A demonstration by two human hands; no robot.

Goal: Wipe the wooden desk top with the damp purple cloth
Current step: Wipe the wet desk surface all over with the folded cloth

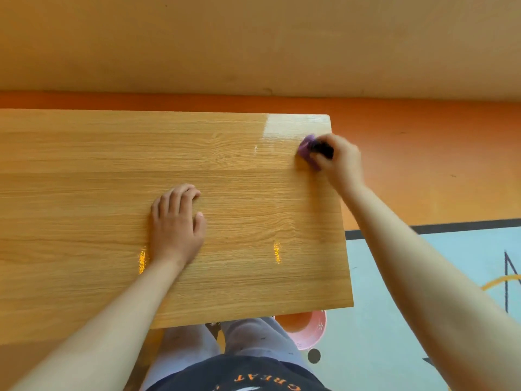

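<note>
The wooden desk top [112,153] fills the left and middle of the head view, its grain running sideways. At its far right corner my right hand [339,160] grips the bunched purple cloth [306,149] and holds it down on the wood beside the right edge. A wet sheen shows on the corner just beyond the cloth. My left hand [176,221] rests flat on the middle of the desk, fingers slightly bent, holding nothing.
A pink basin [313,331] stands on the floor under the desk's near right corner, beside my legs. Behind the desk rises a tan wall [253,43] with an orange band. Pale blue painted floor [394,306] lies to the right.
</note>
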